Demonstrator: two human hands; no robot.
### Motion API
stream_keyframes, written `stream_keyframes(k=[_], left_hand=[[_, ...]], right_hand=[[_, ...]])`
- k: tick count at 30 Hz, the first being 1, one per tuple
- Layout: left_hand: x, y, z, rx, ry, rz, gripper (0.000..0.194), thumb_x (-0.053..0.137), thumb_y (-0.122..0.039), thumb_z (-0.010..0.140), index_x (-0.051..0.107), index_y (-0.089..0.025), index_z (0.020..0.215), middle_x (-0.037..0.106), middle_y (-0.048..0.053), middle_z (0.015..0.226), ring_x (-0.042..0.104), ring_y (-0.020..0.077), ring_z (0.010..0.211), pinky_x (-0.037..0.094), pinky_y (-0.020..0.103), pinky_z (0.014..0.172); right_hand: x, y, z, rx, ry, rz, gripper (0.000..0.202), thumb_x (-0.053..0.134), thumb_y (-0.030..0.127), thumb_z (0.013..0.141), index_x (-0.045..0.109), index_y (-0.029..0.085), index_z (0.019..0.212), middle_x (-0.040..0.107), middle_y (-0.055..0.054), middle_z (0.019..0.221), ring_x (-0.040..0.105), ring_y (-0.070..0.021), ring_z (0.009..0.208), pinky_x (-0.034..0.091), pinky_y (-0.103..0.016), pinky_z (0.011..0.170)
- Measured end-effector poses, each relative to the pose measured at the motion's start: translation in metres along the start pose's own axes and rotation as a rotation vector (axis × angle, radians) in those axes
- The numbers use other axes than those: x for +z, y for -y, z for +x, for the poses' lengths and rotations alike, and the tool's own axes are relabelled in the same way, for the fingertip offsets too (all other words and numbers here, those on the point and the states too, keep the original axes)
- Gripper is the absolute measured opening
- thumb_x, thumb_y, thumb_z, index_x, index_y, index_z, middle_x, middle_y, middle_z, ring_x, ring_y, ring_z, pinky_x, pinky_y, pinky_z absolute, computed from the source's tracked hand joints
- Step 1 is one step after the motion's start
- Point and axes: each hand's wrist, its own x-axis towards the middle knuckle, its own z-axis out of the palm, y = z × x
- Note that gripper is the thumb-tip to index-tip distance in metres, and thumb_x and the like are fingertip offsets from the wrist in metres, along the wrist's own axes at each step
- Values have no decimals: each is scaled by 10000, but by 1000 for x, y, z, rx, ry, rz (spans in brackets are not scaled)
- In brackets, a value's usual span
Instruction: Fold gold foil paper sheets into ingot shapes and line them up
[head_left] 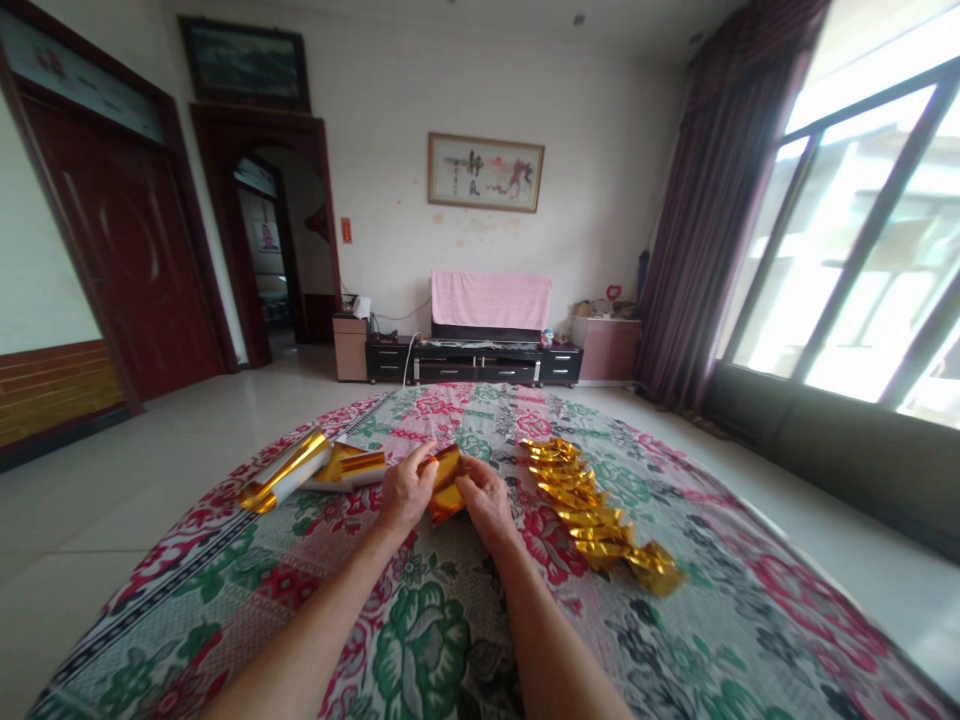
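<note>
Between my two hands is a sheet of gold foil paper [448, 486], bent and shiny, held above the flowered cloth. My left hand [409, 490] grips its left edge with the fingers closed. On the other side my right hand [486, 497] pinches the right edge, thumb on top. To the right lies a row of folded gold foil pieces [592, 505], overlapping one another. Left of my hands rest a rolled gold foil sheet [285, 470] with a pale back and another curled gold foil sheet [349, 467].
A flowered cloth [420, 640] covers the broad surface in front of me. Across the tiled floor stands a low black cabinet [480, 368] with a pink cloth [491, 298] above it. A curtain [716, 200] and windows are at the right; a red door [127, 240] is at the left.
</note>
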Motion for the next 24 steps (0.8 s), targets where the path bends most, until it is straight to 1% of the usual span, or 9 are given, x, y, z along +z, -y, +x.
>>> stream_keyframes(k=[3, 7, 9, 11, 13, 15, 18, 21, 24], left_hand=[[0, -1, 4, -140, -32, -157, 336, 555, -269, 730, 632, -188, 1047, 691, 65, 992, 640, 202, 902, 483, 307, 835], [2, -2, 9, -398, -55, -524, 363, 661, -328, 618, 654, -142, 929, 703, 49, 772, 652, 180, 704, 503, 263, 653], [2, -4, 10, -481, -47, -703, 383, 701, -344, 567, 648, -124, 876, 690, 38, 704, 640, 164, 649, 493, 247, 609], [0, -7, 9, -543, -1, -820, 390, 724, -360, 544, 640, -118, 838, 680, 31, 671, 625, 151, 608, 481, 234, 561], [-2, -9, 8, -607, 68, -852, 374, 733, -367, 543, 634, -116, 802, 661, 20, 636, 597, 126, 540, 440, 201, 462], [-4, -10, 6, -653, 117, -818, 350, 749, -352, 536, 624, -113, 758, 626, 0, 587, 542, 88, 455, 354, 159, 361], [-7, -9, 5, -678, 188, -804, 331, 758, -334, 543, 618, -111, 744, 605, -6, 586, 506, 60, 429, 273, 124, 302], [-8, -11, 5, -715, 271, -868, 314, 742, -321, 584, 621, -118, 791, 633, 18, 659, 532, 63, 469, 306, 110, 306], [-10, -14, 6, -759, 286, -919, 283, 727, -286, 616, 610, -133, 823, 645, 28, 723, 552, 73, 502, 394, 128, 344]], right_hand=[[0, -4, 0, 10, -4, 7, 414, 452, 212, 623, 612, 174, 1004, 677, 4, 785, 616, -164, 674, 500, -247, 619], [0, -5, 1, -4, 54, 83, 423, 446, 186, 612, 592, 173, 1009, 671, 9, 785, 610, -146, 637, 492, -231, 584], [1, -6, 1, -19, 78, 109, 398, 451, 191, 622, 592, 178, 995, 670, 12, 782, 613, -143, 642, 496, -233, 596], [1, -8, 2, -45, 87, 136, 374, 458, 199, 632, 594, 183, 981, 672, 10, 803, 622, -148, 690, 505, -248, 651], [2, -10, 3, -59, 77, 146, 373, 467, 212, 636, 591, 183, 987, 675, 4, 834, 628, -158, 750, 507, -265, 702], [2, -12, 5, -52, 44, 123, 394, 479, 232, 636, 586, 179, 1012, 678, -5, 862, 628, -166, 781, 510, -274, 715], [1, -16, 7, -54, -8, 61, 410, 492, 255, 641, 588, 170, 1031, 676, -14, 887, 623, -162, 777, 510, -267, 706], [-1, -17, 7, -74, -19, 4, 398, 489, 253, 653, 594, 170, 1029, 674, -8, 852, 616, -149, 737, 504, -251, 688], [-1, -17, 6, -102, -46, -71, 382, 497, 241, 658, 595, 175, 1022, 675, -8, 833, 614, -148, 738, 497, -248, 699]])
